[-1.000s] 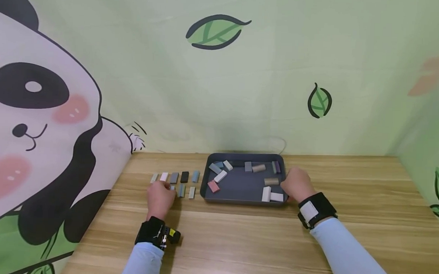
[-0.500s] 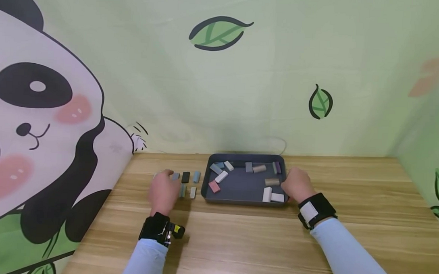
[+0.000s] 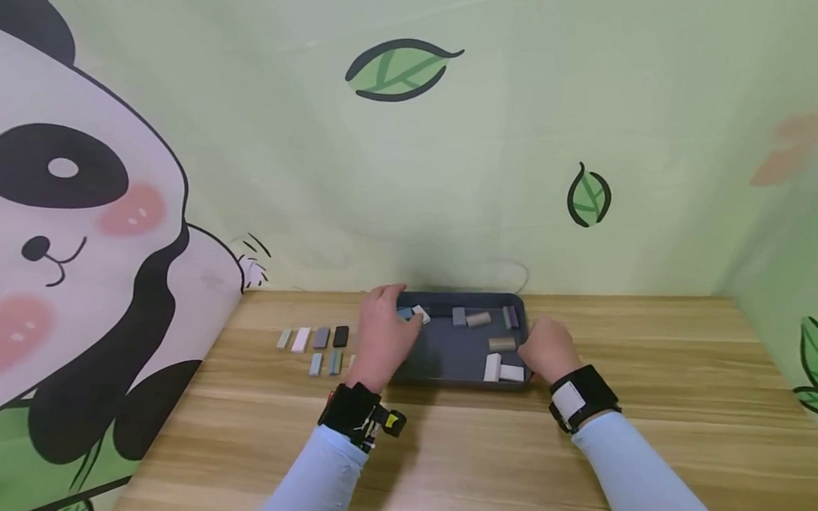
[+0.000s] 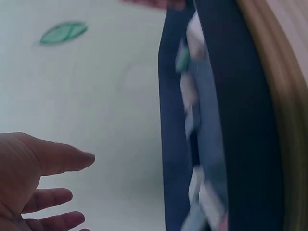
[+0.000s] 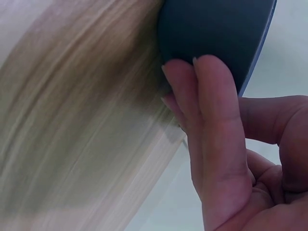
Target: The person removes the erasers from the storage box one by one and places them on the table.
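My left hand [image 3: 384, 339] hovers over the left end of the dark grey tray [image 3: 449, 358], thumb and fingers spread apart. The left wrist view shows nothing between that thumb and the fingers [image 4: 53, 199]. My right hand [image 3: 549, 349] grips the tray's right end; in the right wrist view its fingers [image 5: 219, 115] press the outer wall, with the thumb behind the rim. Inside the tray lie small blocks: white blocks [image 3: 491, 367], a brownish block [image 3: 503, 344], a grey block [image 3: 459, 316] and a purple-grey block [image 3: 510, 318]. My left hand hides the tray's left side.
Left of the tray, small blocks lie in two rows on the wooden table [image 3: 456, 453], among them a black block [image 3: 341, 336], a white block [image 3: 301, 340] and a light blue block [image 3: 316, 363]. A printed cloth wall [image 3: 494, 138] rises behind the table.
My left hand has moved right, from the rows of blocks to over the tray, and its fingers have spread. My right hand has stayed at the tray's right end.
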